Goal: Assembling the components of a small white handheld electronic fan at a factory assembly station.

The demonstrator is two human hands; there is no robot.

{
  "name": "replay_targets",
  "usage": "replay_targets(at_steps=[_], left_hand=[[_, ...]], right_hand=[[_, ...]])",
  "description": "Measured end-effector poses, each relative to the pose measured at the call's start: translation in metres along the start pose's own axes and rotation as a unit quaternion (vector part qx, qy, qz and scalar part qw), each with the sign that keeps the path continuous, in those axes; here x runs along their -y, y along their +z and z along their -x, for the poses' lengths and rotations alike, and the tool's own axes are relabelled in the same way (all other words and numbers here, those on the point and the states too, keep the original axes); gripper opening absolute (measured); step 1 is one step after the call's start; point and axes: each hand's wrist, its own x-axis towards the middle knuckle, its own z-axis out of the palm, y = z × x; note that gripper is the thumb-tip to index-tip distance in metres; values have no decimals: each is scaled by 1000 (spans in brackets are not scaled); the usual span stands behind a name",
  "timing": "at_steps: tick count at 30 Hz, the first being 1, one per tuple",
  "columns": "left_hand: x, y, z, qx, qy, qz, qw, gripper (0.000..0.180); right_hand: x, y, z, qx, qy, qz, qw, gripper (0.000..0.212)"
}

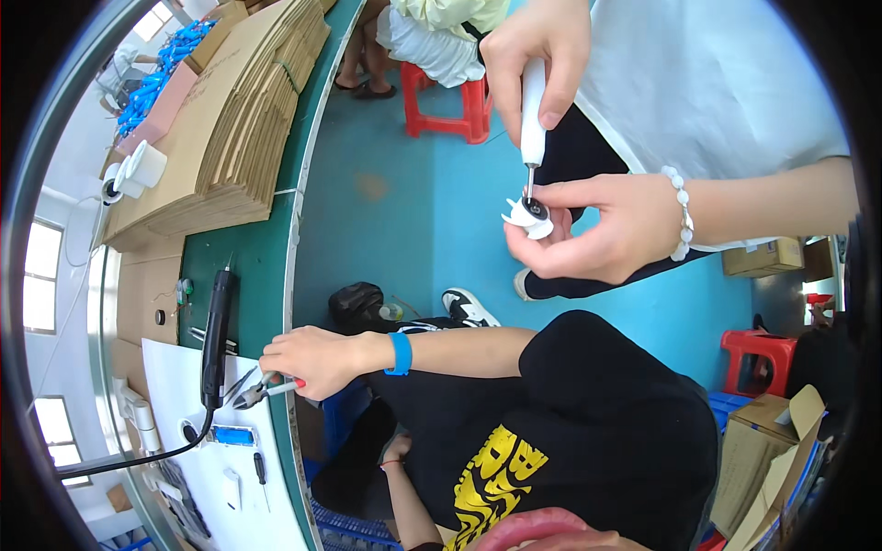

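Observation:
My right hand point(312, 361), with a blue band at the wrist, rests at the table's edge, its fingers closed round a pair of pliers point(250, 397) with a red-tipped handle. Low in front of my black shirt is my left hand point(397, 449), partly hidden, its fingers unclear. Beside the pliers, a black pen-shaped electric screwdriver point(215, 340) with a cable lies on the table. A co-worker's hand point(542, 64) grips a white screwdriver point(533, 119); its shaft meets a small white finned part point(528, 220) with a black centre, pinched in their other hand point(606, 225).
The green-topped table point(241, 248) carries a stack of flat cardboard point(248, 119), a white sheet point(175, 367), a blue rectangular part point(234, 435), and a small screwdriver point(260, 469). Red stools point(450, 106) stand on the floor; an open carton point(758, 450) is at the right.

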Motion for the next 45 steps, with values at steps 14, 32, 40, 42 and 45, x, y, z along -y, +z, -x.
replay_targets(at_steps=[14,32,40,42,45], left_hand=[[-58,-41,25,-62,50,-82,993,26],[-220,-137,113,-47,-5,-173,984,25],[-302,-182,168,-40,50,-146,987,31],[-341,-197,199,-11,145,-77,986,30],[-421,-229,241,19,379,44,924,29]], right_hand=[[-1,2,2,-21,0,-15,1000,28],[2,6,6,-20,-3,-19,1000,31],[10,-11,38,-104,30,-166,980,33],[13,-18,62,-104,101,-308,940,34],[-4,-24,105,-146,192,-343,908,35]])
